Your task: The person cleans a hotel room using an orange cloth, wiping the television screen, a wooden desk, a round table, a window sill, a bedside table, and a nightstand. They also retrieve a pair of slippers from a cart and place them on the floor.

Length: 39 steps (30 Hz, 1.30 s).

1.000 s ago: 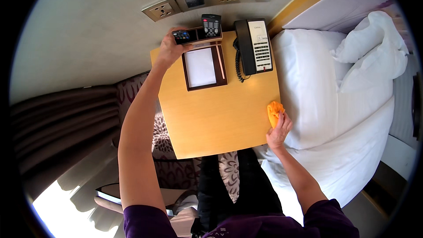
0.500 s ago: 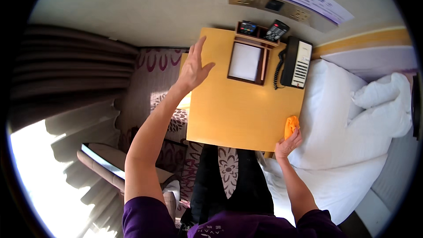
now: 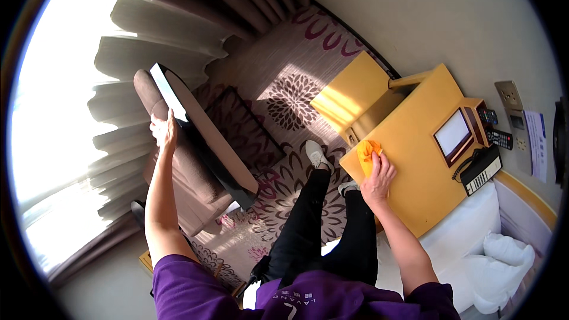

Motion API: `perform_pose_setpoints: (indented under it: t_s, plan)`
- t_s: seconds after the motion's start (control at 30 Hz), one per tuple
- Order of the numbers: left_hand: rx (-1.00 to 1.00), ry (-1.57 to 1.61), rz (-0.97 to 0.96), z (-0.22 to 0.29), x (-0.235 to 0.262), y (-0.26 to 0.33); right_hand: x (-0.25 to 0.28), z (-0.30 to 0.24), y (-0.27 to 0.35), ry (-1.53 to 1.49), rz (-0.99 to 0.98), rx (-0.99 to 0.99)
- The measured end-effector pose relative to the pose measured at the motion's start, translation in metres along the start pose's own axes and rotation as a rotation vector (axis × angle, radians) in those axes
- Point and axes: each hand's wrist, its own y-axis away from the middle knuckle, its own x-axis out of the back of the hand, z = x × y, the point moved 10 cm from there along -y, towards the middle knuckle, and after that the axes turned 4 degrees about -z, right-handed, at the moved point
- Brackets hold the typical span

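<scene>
Head view: right hand (image 3: 380, 181) curls its fingers round a soft, crumpled orange cloth (image 3: 368, 152) at one corner of the smooth yellow table (image 3: 412, 172) — wiping seems the step in hand; the next pass likely calls for flat, even pressure; left hand (image 3: 164, 129) is at the padded brown chair (image 3: 188, 173), beside a pale-edged panel (image 3: 168, 88) — whether gripping, I cannot tell; flower-patterned carpet (image 3: 290, 101) lies between.

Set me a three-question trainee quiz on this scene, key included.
1. Which hand holds the crumpled orange cloth on the yellow wooden table?
2. True or false: the flat white paper lies inside a dark-brown rectangular tray.
3. How many black push-button remote controls are in view?

Key:
1. The right hand.
2. True.
3. Two.
</scene>
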Motion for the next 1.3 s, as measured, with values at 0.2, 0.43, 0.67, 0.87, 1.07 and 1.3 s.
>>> perform_pose_setpoints:
  t_s: [0.2,0.43,0.67,0.87,1.07,1.3]
  plan:
    - [-0.093,-0.029,-0.117,0.036,-0.052,-0.018,-0.020,-0.031,-0.054,0.166,0.007,0.093]
    - [-0.385,-0.172,-0.012,0.013,-0.050,-0.025,-0.074,-0.077,-0.100,0.153,-0.457,0.195]
    - [-0.218,-0.073,0.061,0.044,-0.042,-0.008,-0.301,0.002,-0.117,-0.738,-0.962,-0.446]
    - [-0.230,-0.030,0.110,0.031,-0.041,-0.008,-0.409,0.058,-0.098,-1.042,-0.440,-1.253]
    - [-0.323,-0.075,0.142,0.016,-0.029,-0.020,-0.467,0.138,-0.091,-0.616,-0.175,-1.428]
    - [-0.573,-0.007,-0.054,-0.016,-0.090,-0.057,-0.557,0.327,-0.043,-0.167,0.026,-1.495]
